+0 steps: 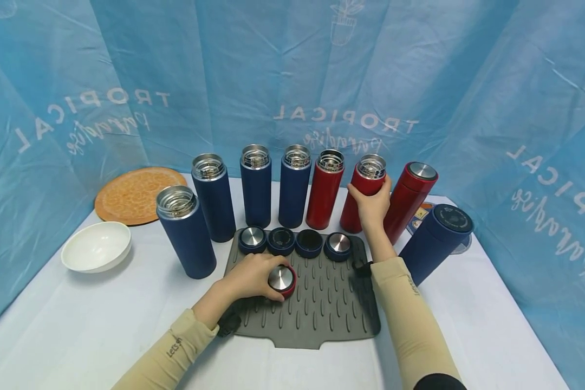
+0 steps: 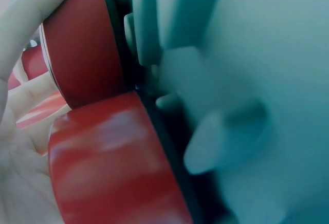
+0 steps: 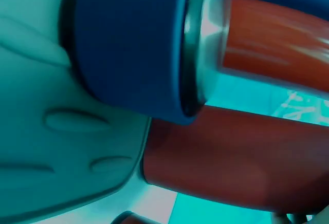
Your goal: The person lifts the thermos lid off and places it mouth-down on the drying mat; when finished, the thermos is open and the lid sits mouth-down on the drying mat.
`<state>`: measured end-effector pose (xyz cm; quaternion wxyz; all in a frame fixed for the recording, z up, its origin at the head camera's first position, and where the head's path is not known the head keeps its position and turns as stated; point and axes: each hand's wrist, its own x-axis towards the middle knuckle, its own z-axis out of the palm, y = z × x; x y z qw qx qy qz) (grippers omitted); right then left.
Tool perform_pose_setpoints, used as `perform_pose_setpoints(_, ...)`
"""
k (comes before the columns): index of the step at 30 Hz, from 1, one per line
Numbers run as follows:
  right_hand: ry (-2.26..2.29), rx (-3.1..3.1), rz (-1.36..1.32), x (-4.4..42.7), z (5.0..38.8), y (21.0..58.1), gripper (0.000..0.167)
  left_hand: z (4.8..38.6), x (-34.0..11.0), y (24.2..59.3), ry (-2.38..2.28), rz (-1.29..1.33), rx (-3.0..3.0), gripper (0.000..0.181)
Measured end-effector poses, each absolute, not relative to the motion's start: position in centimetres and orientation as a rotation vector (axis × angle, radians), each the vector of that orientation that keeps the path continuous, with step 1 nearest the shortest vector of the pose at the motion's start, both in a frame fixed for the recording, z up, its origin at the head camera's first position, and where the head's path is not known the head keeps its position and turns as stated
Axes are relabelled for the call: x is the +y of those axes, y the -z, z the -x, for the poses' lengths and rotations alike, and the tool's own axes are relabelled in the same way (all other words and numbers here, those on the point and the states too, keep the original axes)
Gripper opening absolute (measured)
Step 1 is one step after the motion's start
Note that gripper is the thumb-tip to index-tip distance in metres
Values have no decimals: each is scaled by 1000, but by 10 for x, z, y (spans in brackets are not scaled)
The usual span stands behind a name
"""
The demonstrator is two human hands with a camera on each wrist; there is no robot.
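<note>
My left hand (image 1: 253, 276) grips a red lid with a steel top (image 1: 280, 278) on the grey ridged mat (image 1: 317, 319). The left wrist view shows the thumb against this red lid (image 2: 85, 44); a second red lid (image 2: 115, 162) sits beside it near the palm, hidden from the head view. At the back right my right hand (image 1: 374, 208) holds an open red thermos bottle (image 1: 365, 184) around its upper body. That red bottle (image 3: 236, 157) stands past a blue lid (image 3: 128, 44) in the right wrist view. Another open red bottle (image 1: 324, 197) stands to its left.
Several open blue bottles (image 1: 257, 189) stand behind and left of the mat. Blue lids (image 1: 309, 244) line its back edge. A lidded red bottle (image 1: 411, 200) and lidded blue bottle (image 1: 434, 244) stand right. Left are a white bowl (image 1: 97, 249) and round orange mat (image 1: 138, 195).
</note>
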<state>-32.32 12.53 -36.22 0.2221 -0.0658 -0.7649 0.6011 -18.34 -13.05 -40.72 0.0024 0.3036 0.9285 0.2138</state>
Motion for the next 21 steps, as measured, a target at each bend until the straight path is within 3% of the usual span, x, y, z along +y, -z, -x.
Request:
perform_pose_setpoints(12, -1636, -2144, 235, 127, 332, 366, 89, 185, -131, 408, -664, -968, 2920, 65)
perform_pose_setpoints(21, -1521, -2064, 202, 118, 317, 363, 90, 185, -130, 407, -665, -958, 2910, 65)
